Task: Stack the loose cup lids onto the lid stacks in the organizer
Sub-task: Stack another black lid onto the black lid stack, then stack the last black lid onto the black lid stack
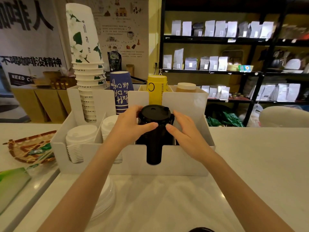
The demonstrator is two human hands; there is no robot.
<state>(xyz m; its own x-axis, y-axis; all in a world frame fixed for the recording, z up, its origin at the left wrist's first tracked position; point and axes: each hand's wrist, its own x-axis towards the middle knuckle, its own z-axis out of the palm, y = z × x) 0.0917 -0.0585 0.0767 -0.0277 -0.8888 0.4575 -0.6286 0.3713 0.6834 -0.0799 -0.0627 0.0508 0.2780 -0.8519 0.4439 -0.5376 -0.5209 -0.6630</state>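
Note:
A white organizer (187,158) stands on the counter. Its front row holds a stack of white lids (81,136) at the left, a second white stack (108,126) beside it, and a tall stack of black lids (154,114) in the middle slot. My left hand (132,124) wraps the left side of the black stack near its top, thumb across the front. My right hand (185,129) is at the stack's right side with its fingers spread and its thumb tip against the front. A loose pile of white lids (105,198) lies on the counter under my left forearm.
The organizer's back row holds stacked paper cups: white floral (83,47), blue (121,91), yellow (156,89) and brown (185,87). A woven basket (28,146) sits at the left. Black shelves with coffee bags (217,29) stand behind the counter.

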